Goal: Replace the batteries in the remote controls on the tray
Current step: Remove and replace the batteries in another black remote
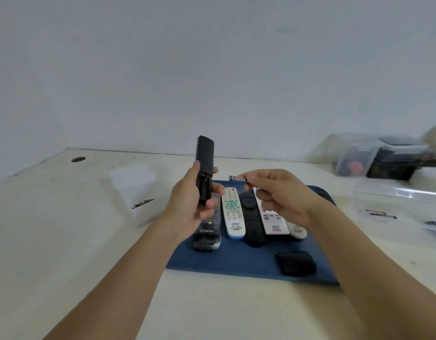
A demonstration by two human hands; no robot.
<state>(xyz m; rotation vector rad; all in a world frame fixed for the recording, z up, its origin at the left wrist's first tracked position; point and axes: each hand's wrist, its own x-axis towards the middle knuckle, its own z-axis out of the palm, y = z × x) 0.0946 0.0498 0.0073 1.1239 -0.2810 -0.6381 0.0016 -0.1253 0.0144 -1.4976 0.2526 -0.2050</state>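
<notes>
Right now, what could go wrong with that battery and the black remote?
The right hand pinches the battery only by one end, so it might slip onto the remotes on the blue tray. The left hand holds the black remote upright; the battery could go into its open compartment the wrong way round.

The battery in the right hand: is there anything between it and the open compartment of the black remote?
Nothing visible. The right hand pinches the battery in the air, beside the black remote that the left hand grips upright. The compartment is uncovered, with only open air between.
</notes>
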